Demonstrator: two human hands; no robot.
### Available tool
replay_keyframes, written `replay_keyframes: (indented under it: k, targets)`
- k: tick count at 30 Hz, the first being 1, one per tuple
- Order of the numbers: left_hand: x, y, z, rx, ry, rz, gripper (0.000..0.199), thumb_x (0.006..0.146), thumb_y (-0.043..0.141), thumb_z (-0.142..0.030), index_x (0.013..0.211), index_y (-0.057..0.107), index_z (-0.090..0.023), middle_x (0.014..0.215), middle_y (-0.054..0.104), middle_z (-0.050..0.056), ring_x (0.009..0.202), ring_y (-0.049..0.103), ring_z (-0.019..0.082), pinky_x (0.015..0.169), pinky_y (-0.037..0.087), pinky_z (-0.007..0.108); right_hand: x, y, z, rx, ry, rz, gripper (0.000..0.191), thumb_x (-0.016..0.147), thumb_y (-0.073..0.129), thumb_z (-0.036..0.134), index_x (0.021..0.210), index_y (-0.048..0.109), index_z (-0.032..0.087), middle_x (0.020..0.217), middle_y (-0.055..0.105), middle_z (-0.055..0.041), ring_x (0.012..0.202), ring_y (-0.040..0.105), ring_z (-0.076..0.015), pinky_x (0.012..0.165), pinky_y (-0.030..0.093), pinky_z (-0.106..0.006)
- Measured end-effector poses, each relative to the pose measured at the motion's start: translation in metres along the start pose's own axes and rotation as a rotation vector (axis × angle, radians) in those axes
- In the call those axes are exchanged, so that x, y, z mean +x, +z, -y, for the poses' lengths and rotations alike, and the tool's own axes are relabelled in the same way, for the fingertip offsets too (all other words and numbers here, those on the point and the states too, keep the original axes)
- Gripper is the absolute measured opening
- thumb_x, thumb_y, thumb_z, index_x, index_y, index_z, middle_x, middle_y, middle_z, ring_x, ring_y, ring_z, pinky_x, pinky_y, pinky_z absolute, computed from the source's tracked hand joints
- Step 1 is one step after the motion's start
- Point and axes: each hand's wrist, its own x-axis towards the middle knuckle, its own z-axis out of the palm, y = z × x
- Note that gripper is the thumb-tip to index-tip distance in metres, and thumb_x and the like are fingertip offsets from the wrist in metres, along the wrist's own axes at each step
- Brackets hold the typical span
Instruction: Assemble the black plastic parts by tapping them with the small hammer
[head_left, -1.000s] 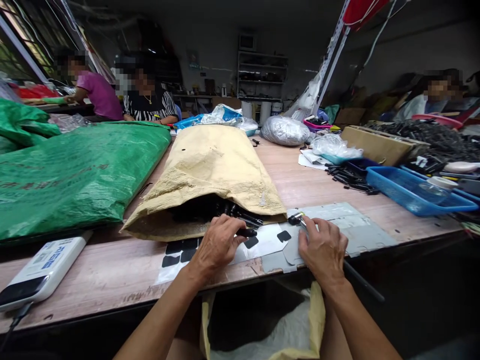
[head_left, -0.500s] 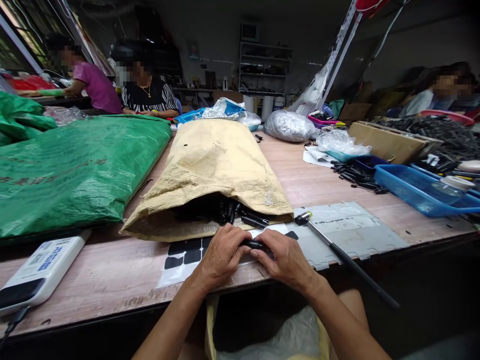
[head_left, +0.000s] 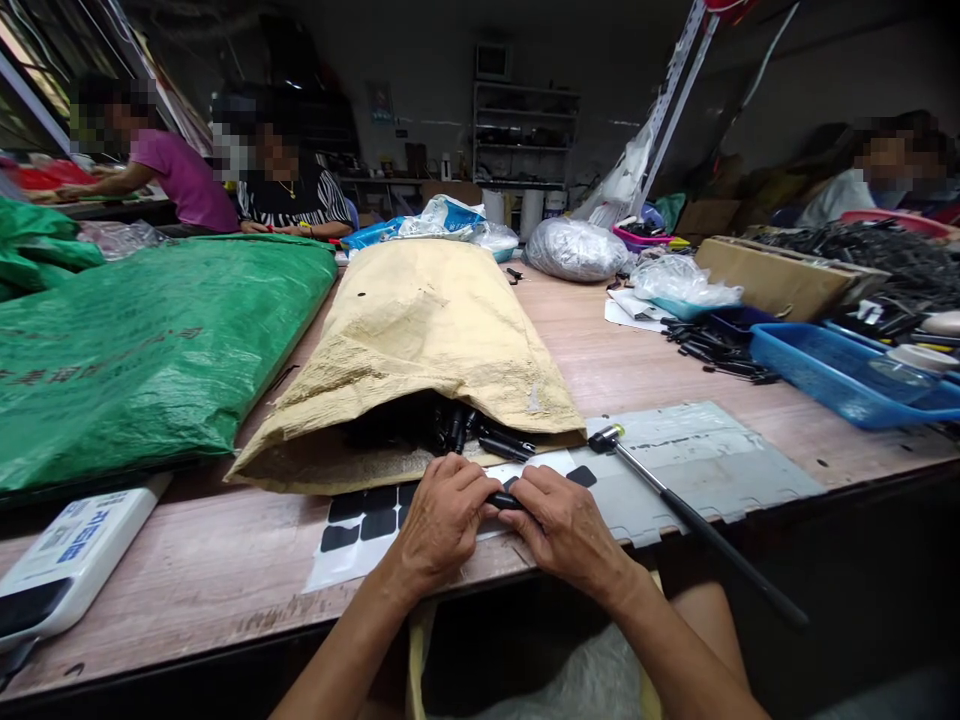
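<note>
Both hands meet at the table's front edge around one short black cylindrical part [head_left: 505,500]. My left hand [head_left: 445,515] grips its left end, and my right hand [head_left: 559,515] pinches the right end. Just beyond them lies a yellow woven sack [head_left: 442,330], its open mouth facing me, with black parts [head_left: 506,443] showing inside. Under and beside my left hand is a white sheet with black square stickers [head_left: 360,530]. A hammer [head_left: 660,487] rests to the right of my right hand on a grey mat [head_left: 697,440], its handle jutting past the edge.
A green sack [head_left: 150,340] and a white power bank [head_left: 82,560] lie left. Blue tray [head_left: 840,375], black parts [head_left: 712,350] and plastic bags [head_left: 574,248] stand right. An open sack [head_left: 540,660] hangs below the edge. Several people sit farther back.
The view has shifted slightly. Both hands still hold the black part at nearly the same spot, with the fingers a little more closed over it.
</note>
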Motion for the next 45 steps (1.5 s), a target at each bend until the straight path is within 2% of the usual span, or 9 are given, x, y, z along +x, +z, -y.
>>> replay_keyframes:
  k: [5,13,18,25,30,37,42,45]
  targets:
    - [0.0000,-0.0014,-0.0014,0.023,0.013,-0.009,0.017,0.092,0.056,-0.014,0.100,0.069,-0.019,0.090,0.067,0.006,0.098,0.052,0.026,0.090,0.037,0.045,0.0020,0.0006,0.0015,-0.004,-0.037,-0.012,0.013,0.098,0.053,0.025,0.087,0.055,0.020,0.087,0.059,-0.0037,0.081,0.047,-0.0186,0.072,0.036,-0.033]
    - [-0.0007,-0.0037,0.0000,-0.093,-0.063,-0.048,0.021,0.091,0.059,-0.013,0.107,0.069,-0.022,0.099,0.070,0.004,0.099,0.053,0.025,0.091,0.037,0.044,0.0027,0.0017,0.0032,0.095,0.044,-0.096,0.009,0.095,0.060,0.029,0.092,0.056,0.021,0.087,0.060,-0.0037,0.084,0.052,-0.0192,0.074,0.040,-0.033]
    - [-0.0003,-0.0049,-0.0014,-0.133,-0.090,-0.019,0.019,0.091,0.060,-0.013,0.106,0.069,-0.022,0.098,0.070,0.004,0.098,0.053,0.024,0.091,0.038,0.043,0.0013,0.0009,0.0029,0.135,0.088,-0.092,0.018,0.090,0.067,0.035,0.095,0.057,0.021,0.089,0.062,-0.0038,0.084,0.054,-0.0195,0.075,0.041,-0.033]
    - [-0.0011,-0.0056,-0.0031,-0.161,-0.096,-0.013,0.019,0.093,0.061,-0.014,0.107,0.070,-0.022,0.100,0.071,0.004,0.098,0.054,0.023,0.091,0.039,0.042,0.0025,0.0002,0.0042,0.131,0.077,-0.103,0.017,0.094,0.063,0.038,0.095,0.061,0.021,0.088,0.063,-0.0045,0.084,0.055,-0.0189,0.076,0.043,-0.033]
    - [-0.0007,-0.0025,-0.0005,-0.122,-0.069,-0.012,0.017,0.093,0.062,-0.017,0.107,0.070,-0.023,0.098,0.071,0.003,0.098,0.054,0.023,0.091,0.039,0.041,0.0025,0.0008,0.0034,0.089,0.056,-0.066,0.020,0.100,0.055,0.037,0.091,0.061,0.021,0.084,0.061,-0.0043,0.083,0.054,-0.0184,0.074,0.040,-0.032]
    - [-0.0009,-0.0017,0.0016,-0.092,-0.033,-0.028,0.014,0.089,0.064,-0.012,0.098,0.071,-0.021,0.088,0.068,0.003,0.096,0.055,0.023,0.090,0.038,0.040,0.0031,0.0069,0.0065,0.039,0.006,-0.063,0.014,0.096,0.056,0.026,0.084,0.057,0.020,0.083,0.059,-0.0044,0.083,0.048,-0.0200,0.074,0.037,-0.034]
    - [-0.0012,-0.0036,0.0022,-0.172,-0.079,-0.054,0.017,0.091,0.061,-0.013,0.101,0.071,-0.022,0.093,0.070,0.003,0.096,0.054,0.023,0.089,0.039,0.040,0.0039,0.0067,0.0090,0.115,0.076,-0.127,0.017,0.098,0.055,0.031,0.085,0.057,0.021,0.083,0.060,-0.0039,0.081,0.050,-0.0193,0.072,0.037,-0.034]
    - [-0.0014,-0.0048,0.0010,-0.226,-0.118,-0.085,0.018,0.090,0.061,-0.013,0.102,0.071,-0.023,0.095,0.071,0.002,0.097,0.054,0.023,0.089,0.040,0.040,0.0049,0.0038,0.0094,0.198,0.121,-0.146,0.016,0.095,0.062,0.037,0.090,0.060,0.021,0.083,0.061,-0.0031,0.081,0.052,-0.0190,0.074,0.039,-0.033]
